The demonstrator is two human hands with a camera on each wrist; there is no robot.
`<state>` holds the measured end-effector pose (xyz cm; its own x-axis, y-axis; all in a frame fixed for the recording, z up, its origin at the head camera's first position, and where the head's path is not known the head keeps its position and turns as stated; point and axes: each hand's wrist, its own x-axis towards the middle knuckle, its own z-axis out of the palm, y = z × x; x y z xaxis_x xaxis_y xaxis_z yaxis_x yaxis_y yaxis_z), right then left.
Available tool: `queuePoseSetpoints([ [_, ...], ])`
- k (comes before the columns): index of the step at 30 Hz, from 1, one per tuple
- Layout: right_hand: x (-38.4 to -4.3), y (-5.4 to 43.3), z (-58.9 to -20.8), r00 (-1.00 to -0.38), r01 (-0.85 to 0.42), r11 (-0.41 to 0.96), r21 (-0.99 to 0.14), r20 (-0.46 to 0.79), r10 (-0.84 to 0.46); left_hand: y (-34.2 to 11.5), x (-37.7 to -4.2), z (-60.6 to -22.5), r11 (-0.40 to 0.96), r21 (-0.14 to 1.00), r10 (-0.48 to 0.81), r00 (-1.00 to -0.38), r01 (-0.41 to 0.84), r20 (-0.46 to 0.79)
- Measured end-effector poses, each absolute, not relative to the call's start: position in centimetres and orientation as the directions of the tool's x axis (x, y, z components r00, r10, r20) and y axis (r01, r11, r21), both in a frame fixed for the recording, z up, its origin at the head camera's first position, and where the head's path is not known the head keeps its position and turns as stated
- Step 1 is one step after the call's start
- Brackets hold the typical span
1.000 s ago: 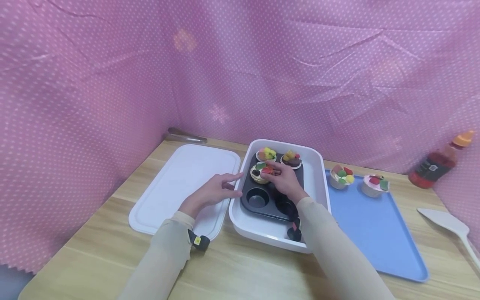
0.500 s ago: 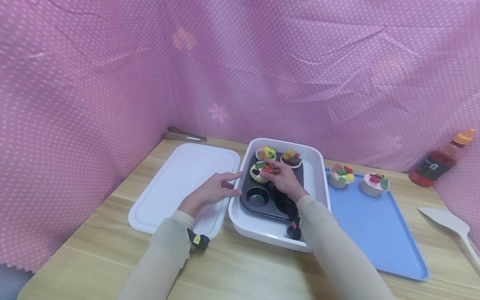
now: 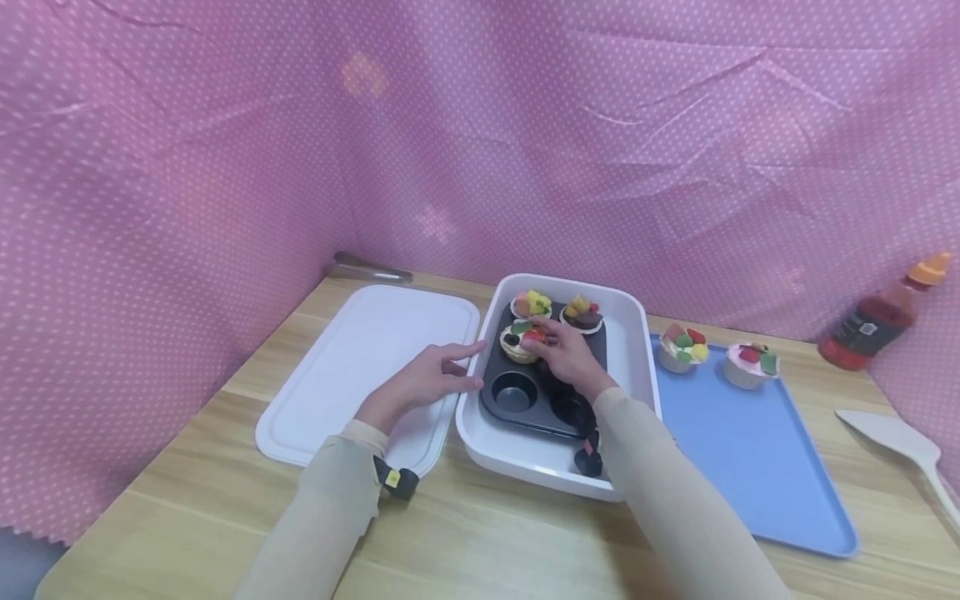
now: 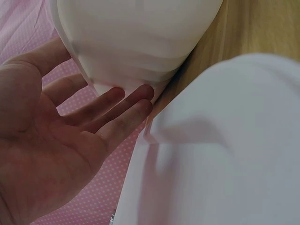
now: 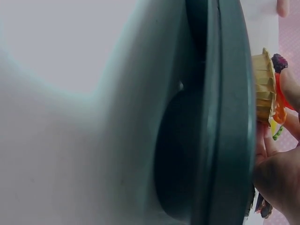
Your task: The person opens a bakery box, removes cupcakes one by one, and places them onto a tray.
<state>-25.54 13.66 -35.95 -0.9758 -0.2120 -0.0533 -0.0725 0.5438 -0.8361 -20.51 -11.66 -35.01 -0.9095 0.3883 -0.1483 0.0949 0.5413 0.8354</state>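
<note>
My right hand pinches a cupcake topped with cream, a strawberry and a dark berry, at the middle left cup of a black muffin pan. In the right wrist view the cupcake's golden ridged case shows just above the pan's rim, the thumb on its red topping. The pan lies inside a white plastic box. Against that box's left wall my left hand rests with loosely extended fingers, holding nothing. Two more cupcakes, one fruit-topped and one chocolate, sit in the far cups.
A white lid lies left of the box, with metal tongs behind it. To the right, a blue tray bears two cupcakes at its far end. Beyond stand a red sauce bottle and a white spatula.
</note>
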Motion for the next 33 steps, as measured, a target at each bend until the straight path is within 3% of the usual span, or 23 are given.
queuePoseSetpoints([
  [33, -25.82, 14.12, -35.72, -0.977, -0.045, 0.493, -0.869, -0.065, -0.204, -11.62, -20.42, -34.85, 0.54, 0.838, 0.381, -0.91, 0.078, -0.161],
])
